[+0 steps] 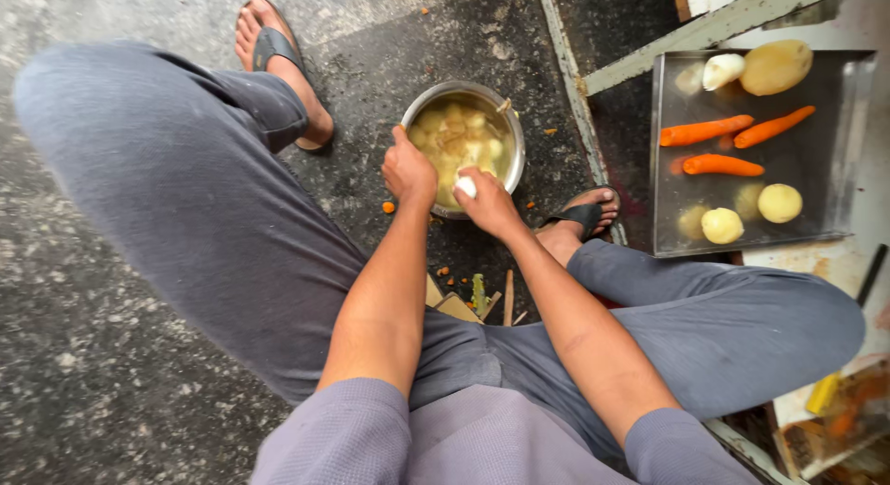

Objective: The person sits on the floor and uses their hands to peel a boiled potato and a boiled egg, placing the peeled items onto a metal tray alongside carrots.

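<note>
Head view of a seated person, legs spread in grey trousers (185,197), feet in dark sandals (274,47) on a speckled stone floor (83,374). Between the feet stands a round metal bowl (515,133) filled with pale yellow cut potato pieces (461,133) in cloudy water. The left hand (409,172) is clenched at the bowl's near-left rim; what it grips, if anything, cannot be told. The right hand (489,204) is closed around a small white peeled potato piece (466,185), held over the near rim of the bowl, just beside the left hand. Orange and green peel scraps (479,290) and small wooden pieces (456,306) lie on the floor between the forearms, nearer the person. To the right, beyond the right foot, a rectangular metal tray (839,170) holds three peeled carrots (706,130) across its middle, a large unpeeled potato (775,67) and a white peeled piece (722,70) at its far edge, and round peeled potatoes (780,203) along its near edge. A pale painted frame (714,26) runs by the tray's far edge.
</note>
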